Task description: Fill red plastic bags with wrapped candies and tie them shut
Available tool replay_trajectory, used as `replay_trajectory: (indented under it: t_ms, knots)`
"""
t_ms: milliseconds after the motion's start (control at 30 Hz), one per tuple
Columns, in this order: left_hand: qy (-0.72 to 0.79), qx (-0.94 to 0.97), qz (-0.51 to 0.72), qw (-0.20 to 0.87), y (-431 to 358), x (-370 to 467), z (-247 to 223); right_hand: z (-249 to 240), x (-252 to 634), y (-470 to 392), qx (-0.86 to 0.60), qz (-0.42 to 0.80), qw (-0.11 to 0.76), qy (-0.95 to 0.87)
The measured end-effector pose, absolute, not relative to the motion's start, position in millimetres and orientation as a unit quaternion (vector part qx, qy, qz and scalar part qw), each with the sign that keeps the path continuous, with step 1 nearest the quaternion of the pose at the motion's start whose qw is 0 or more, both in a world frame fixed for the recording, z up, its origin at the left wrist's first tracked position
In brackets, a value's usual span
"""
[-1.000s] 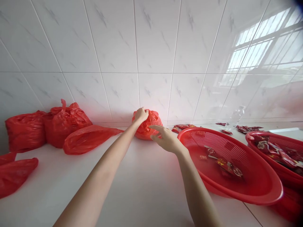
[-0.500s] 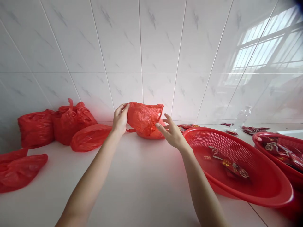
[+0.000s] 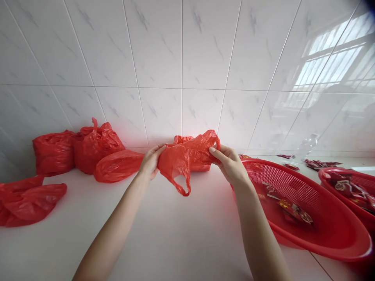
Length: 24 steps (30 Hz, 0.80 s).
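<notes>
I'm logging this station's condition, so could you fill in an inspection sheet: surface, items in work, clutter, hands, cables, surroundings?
Surface: white countertop, dark seam at lower right.
Items in work: thin red bag between the hands, a handle loop hanging down; red bundle behind it.
Clutter: red bags at left; at right, large red basket holding packets, second basket, clear bottle.
Hands: left hand and right hand both grip the thin red bag.
Cables: nothing seen.
Surroundings: white tiled wall, window reflection.

packets (image 3: pixel 296 211) lie in the basket (image 3: pixel 336 230) right of the held bag (image 3: pixel 195 151).
</notes>
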<state>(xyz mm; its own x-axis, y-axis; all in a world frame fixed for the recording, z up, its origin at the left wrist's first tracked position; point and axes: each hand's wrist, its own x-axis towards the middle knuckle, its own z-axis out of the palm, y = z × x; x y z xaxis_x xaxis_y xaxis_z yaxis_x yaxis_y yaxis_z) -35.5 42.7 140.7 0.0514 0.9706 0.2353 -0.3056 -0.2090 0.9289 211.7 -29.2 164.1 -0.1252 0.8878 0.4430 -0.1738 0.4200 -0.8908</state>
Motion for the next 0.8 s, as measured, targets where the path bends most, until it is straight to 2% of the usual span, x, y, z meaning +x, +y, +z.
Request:
replay_trajectory:
  t_ms: [167,300,467,567,667,800]
  knots:
    - [0.385,0.485,0.586,0.524,46.0,-42.7,139.0,162.9,218.8,-27.5,-0.359,0.409,0.584,-0.602]
    - [0.434,0.568,0.590,0.376,27.7,-36.6,147.0,159.5,222.8,-23.9,-0.389,0.396,0.584,-0.592]
    - [0.428,0.721,0.522,0.160,-11.6,-4.5,141.3,157.3,214.3,-22.0,-0.409,0.398,0.568,-0.593]
    - [0.420,0.764,0.483,0.081,-22.1,13.9,130.2,157.6,208.5,-23.4,-0.409,0.406,0.540,-0.614]
    - [0.408,0.781,0.466,0.081,-16.5,15.9,124.5,157.9,209.9,-25.0,-0.416,0.397,0.515,-0.635]
    - [0.406,0.766,0.467,0.178,1.1,-4.2,130.8,157.7,220.9,-24.7,-0.452,0.345,0.497,-0.656]
